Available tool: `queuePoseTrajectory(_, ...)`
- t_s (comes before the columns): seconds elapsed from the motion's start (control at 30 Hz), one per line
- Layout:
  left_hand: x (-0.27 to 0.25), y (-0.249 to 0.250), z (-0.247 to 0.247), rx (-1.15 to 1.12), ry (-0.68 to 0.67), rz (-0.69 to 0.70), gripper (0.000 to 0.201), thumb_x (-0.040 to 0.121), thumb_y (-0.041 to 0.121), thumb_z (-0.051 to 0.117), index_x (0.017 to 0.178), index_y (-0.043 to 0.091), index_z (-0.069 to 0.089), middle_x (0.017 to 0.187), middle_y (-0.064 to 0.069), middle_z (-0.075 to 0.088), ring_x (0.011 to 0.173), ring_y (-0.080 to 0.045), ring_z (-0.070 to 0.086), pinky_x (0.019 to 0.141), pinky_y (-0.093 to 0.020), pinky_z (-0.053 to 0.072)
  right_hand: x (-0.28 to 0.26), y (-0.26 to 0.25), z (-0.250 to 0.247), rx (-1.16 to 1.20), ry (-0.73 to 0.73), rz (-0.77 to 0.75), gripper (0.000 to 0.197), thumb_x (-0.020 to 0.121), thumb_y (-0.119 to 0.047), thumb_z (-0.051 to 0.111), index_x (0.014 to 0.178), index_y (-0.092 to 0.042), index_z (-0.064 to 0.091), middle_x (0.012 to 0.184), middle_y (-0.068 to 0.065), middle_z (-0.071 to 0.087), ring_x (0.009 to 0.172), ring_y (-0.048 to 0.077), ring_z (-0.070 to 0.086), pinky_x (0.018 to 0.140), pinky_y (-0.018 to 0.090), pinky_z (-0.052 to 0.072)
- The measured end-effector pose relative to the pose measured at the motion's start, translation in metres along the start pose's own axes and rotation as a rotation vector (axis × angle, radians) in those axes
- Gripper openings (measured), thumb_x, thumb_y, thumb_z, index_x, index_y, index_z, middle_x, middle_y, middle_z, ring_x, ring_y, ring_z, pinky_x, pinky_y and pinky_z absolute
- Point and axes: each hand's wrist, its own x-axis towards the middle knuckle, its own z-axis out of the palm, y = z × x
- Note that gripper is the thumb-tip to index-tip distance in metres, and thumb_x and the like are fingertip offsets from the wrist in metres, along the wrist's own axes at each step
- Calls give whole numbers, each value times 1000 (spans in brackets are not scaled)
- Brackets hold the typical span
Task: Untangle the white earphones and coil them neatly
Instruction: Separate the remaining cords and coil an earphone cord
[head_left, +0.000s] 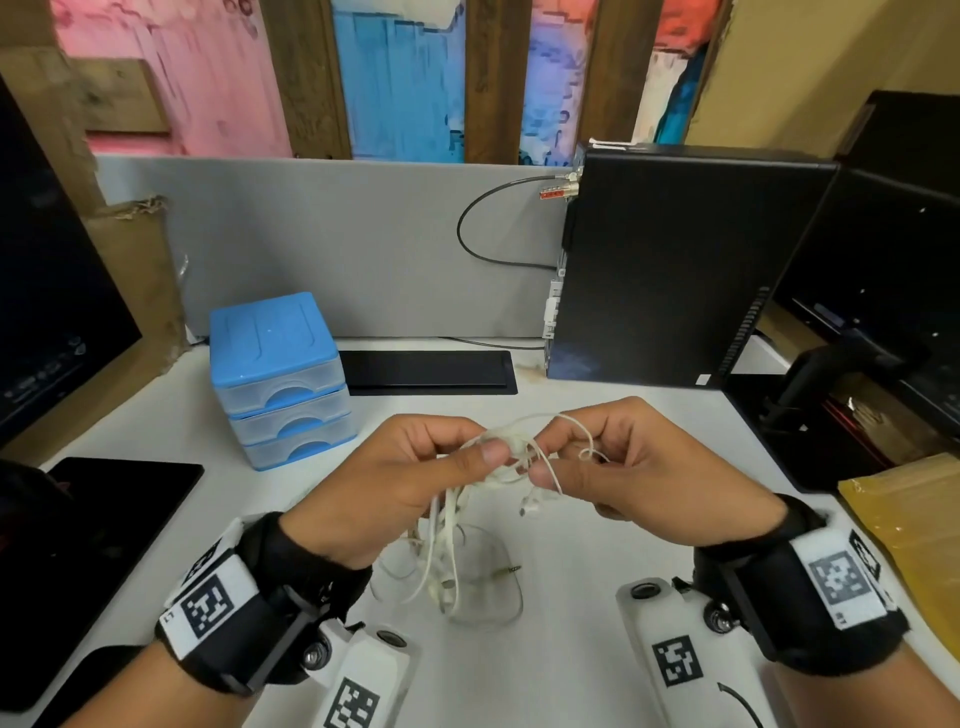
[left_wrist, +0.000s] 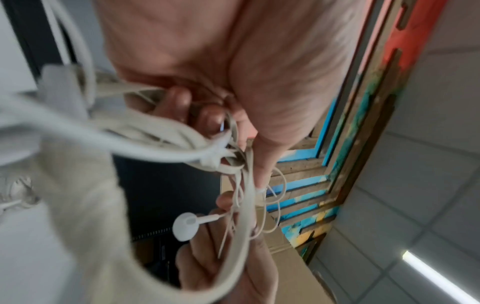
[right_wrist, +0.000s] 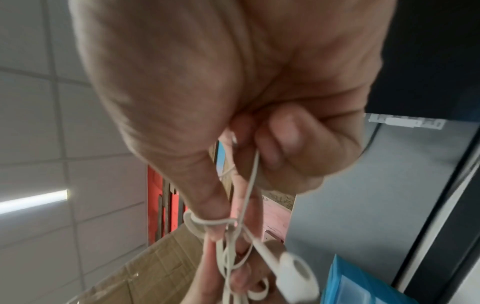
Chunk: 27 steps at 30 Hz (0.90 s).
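We see both hands pinching the earphones (head_left: 511, 457) over the worktop (head_left: 571, 545) (knot between them): left hand (head_left: 400, 483), right hand (head_left: 649, 473); loops dangle.

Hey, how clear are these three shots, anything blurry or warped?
Head view: fairly sharp, wide-angle bending at the edges, earphones clear between the hands. Left wrist view: near cable loops blurred, one earbud crisp. Right wrist view: soft motion blur, ceiling light glaring.
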Motion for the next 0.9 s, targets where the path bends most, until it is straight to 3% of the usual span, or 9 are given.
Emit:
queuePoseTrajectory(0.1, 0, 3, -5, -62, 11, -2, 18, 85, 21, 68, 92, 8, 79, 91, -8, 76, 75, -10, 70, 65, -14, 51, 2, 2, -4, 78, -37, 21, 18, 89, -24, 66, 99, -12, 76, 64, 18, 35, 54, 25, 29, 48, 31, 29)
queuePoseTrajectory(0.2, 0, 5, -11, -29, 12, -11, 20, 81, 32, 75, 91, 15, 80, 87, -17, 60, 63, -15, 49, 51, -14, 39, 3, 4, -6, 145, -74, -14, 24, 85, -25, 72, 102, -8, 76, 64, 26, 38, 58, 29, 32, 50, 25, 41)
queuePoseTrajectory(0.33, 1, 4, -12, -48, 5, 1, 22, 71, 36, 72, 83, 18, 79, 68, -5, 51, 53, -8, 34, 46, -15, 30, 4, 4, 0, 170, -6, -62, 38, 71, -44, 84, 93, -12, 79, 65, 39, 38, 56, 40, 24, 48, 24, 35)
queuePoseTrajectory(0.47, 1, 4, -10, -79, 3, 26, 17, 66, 27, 74, 78, 15, 75, 65, 2, 57, 45, -2, 40, 44, -12, 34, 9, 6, 12, 141, 109, -67, 28, 77, -35, 82, 88, -9, 79, 67, 43, 38, 53, 25, 19, 45, 23, 24)
queuePoseTrajectory(0.53, 1, 4, -11, -79, 18, 39, 20, 64, 25, 77, 80, 12, 73, 70, -1, 61, 43, -2, 42, 42, -13, 33, 10, 6, 14, 111, 127, -62, 20, 84, -27, 79, 86, -8, 79, 63, 33, 43, 50, 18, 22, 45, 21, 24)
queuePoseTrajectory(0.67, -2, 7, -13, -50, 24, 80, 18, 71, 24, 78, 85, 14, 73, 73, -2, 64, 43, -6, 38, 39, -16, 31, 11, 5, 14, 90, 179, -18, 13, 88, -4, 68, 83, 7, 74, 49, -8, 55, 41, 2, 37, 46, 10, 31)
queuePoseTrajectory(0.73, -2, 9, -9, -11, 46, 98, 12, 78, 20, 81, 87, 16, 75, 75, -1, 68, 43, -9, 36, 38, -16, 29, 12, 7, 15, 66, 288, -22, 14, 87, -3, 70, 79, 7, 73, 49, -7, 56, 43, 2, 42, 47, 13, 34)
queuePoseTrajectory(0.83, -3, 10, -1, 77, 87, 107, 13, 79, 21, 71, 89, 15, 76, 78, -4, 73, 37, -7, 34, 37, -16, 26, 12, 8, 22, 13, 431, -100, 15, 86, -4, 72, 73, 4, 72, 59, 7, 65, 53, 8, 53, 54, 17, 43)
queuePoseTrajectory(0.9, -5, 9, 4, 111, 62, 97, 15, 81, 22, 68, 91, 14, 75, 81, -10, 74, 32, -5, 35, 36, -14, 29, 11, 7, 28, -9, 485, -129, 17, 87, -3, 72, 70, -2, 72, 60, 1, 68, 51, 4, 54, 53, 14, 42)
